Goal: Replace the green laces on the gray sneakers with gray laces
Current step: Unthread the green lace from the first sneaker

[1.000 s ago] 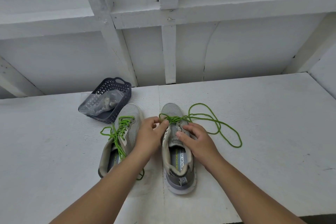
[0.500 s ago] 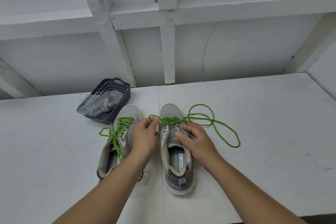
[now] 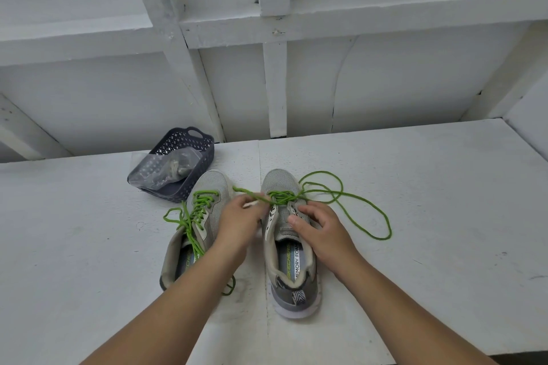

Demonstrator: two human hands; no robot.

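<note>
A person's two bare hands work at a pair of gray sneakers standing side by side, toes pointing away, on a white tabletop (image 3: 415, 187). The left hand (image 3: 237, 224) sits between the shoes, its fingers (image 3: 257, 201) curled and pinching a strand of the green lace (image 3: 364, 218) where it leaves the lower eyelets of the right sneaker (image 3: 292, 249); a short stretch of lace runs out to the left past the fingers. The right hand (image 3: 323, 232) rests on that shoe's tongue and right eyelet row, fingers bent and pressing down, thumb lying across the tongue. Only the eyelets nearest the toe remain threaded; the freed lace trails in wide loops on the tabletop to the right of the shoe. The left sneaker (image 3: 194, 228) is laced in green from toe to collar, with loose loops spilling off its left side and one end lying by its heel. Behind it, just beside its toe, a dark perforated plastic basket (image 3: 189, 154) holds a clear plastic bag (image 3: 164, 169) with gray contents, too blurred to identify. White-painted wooden framing (image 3: 277, 83) rises behind the tabletop.
</note>
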